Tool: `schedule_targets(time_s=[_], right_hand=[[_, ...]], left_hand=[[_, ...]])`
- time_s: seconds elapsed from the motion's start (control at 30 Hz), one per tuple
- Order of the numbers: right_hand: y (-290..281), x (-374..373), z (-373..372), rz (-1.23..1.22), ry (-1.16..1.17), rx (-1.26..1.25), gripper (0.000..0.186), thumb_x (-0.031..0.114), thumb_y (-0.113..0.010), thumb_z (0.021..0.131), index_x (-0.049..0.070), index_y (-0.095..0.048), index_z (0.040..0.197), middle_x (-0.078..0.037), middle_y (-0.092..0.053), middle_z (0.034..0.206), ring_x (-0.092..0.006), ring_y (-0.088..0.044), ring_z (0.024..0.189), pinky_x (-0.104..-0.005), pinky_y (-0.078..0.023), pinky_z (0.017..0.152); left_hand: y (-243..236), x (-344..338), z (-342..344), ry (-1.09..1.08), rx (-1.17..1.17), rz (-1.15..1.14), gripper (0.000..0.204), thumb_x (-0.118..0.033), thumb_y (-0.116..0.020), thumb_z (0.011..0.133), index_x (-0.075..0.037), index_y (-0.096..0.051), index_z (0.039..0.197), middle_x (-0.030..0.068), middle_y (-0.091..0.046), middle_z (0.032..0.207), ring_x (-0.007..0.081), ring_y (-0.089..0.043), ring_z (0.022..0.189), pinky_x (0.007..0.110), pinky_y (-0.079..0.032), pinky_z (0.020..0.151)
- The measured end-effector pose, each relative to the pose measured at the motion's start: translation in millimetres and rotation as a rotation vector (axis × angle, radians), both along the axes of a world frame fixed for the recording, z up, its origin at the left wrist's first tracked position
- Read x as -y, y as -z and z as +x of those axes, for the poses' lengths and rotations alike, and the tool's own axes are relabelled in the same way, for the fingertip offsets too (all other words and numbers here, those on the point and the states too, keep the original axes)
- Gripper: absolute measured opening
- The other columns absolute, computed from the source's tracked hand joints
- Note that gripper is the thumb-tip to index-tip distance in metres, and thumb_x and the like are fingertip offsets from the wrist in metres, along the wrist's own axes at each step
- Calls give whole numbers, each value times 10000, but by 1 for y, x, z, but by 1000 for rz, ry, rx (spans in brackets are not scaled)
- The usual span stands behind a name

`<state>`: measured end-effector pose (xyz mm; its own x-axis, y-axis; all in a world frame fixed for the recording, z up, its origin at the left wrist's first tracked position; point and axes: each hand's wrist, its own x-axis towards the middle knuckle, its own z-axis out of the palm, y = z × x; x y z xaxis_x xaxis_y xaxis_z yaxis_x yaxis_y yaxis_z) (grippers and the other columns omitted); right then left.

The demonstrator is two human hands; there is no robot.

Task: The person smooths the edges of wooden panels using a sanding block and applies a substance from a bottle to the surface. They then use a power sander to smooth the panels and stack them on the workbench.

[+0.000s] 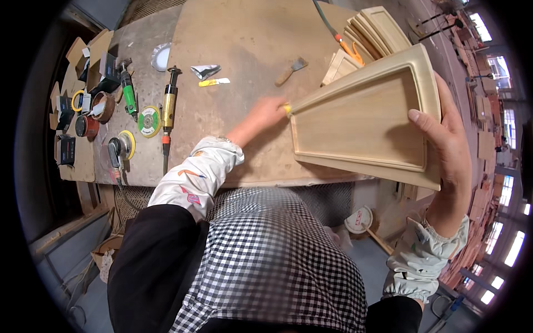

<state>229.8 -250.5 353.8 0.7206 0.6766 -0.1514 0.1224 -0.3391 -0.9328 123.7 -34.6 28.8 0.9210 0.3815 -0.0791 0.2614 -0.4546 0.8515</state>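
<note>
A pale wooden panel (361, 116) with a raised moulding frame is held tilted above the bench. My right hand (449, 130) grips its wide right end, with the thumb over the front edge and the fingers behind. At the narrow left end, my left hand (269, 115) is closed and slightly blurred. Its fingertips are around a small yellow piece (287, 109), which meets the panel's upper left corner; what exactly the piece is, I cannot make out. Above the left hand lies a scraper (291, 71) with a wooden handle.
More wooden panels (383, 33) lean stacked at the far right, near an orange air blow gun (351, 51). On the left lie a green air tool (128, 91), a gold air tool (170, 105), a round sander (122, 147) and open boxes (102, 66). A yellow tube (214, 82) lies mid-bench.
</note>
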Motion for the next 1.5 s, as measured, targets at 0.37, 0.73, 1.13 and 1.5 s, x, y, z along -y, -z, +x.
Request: schedule_targets(time_s=[0.37,0.73,1.13,1.5], right_hand=[[-1,-11,-36,-32,140,90,773,223,-691,804,-31,-380,1464,-213,-551,1281,-262,-578,1141,-346,-466,974],[3,-19,-50,32,207,90,805,241,-697,772,-34,-385,1461,-253,-553,1274,-305,-578,1159,-367,-469,993],[4,-46,-77,29,387,164,765,173,-637,762,-70,-389,1444,-252,-561,1295,-311,-587,1164,-367,-457,1011],[4,-40,-76,-85,447,222,771,188,-644,766,-53,-395,1454,-245,-561,1307,-298,-579,1183,-362,-436,1036]], left_hand=[[44,38,11,-156,-235,-253,326,-285,-591,799,-25,-722,944,225,-696,939,386,-667,870,463,-503,763],[27,38,9,-49,-371,-187,351,-301,-566,799,-22,-737,925,242,-691,961,405,-662,908,484,-507,814],[61,45,11,152,-417,105,316,-290,-586,817,-38,-729,943,193,-696,815,282,-688,801,422,-528,771],[44,57,4,219,-444,71,345,-307,-579,834,-3,-722,916,197,-713,872,342,-691,821,430,-528,760]])
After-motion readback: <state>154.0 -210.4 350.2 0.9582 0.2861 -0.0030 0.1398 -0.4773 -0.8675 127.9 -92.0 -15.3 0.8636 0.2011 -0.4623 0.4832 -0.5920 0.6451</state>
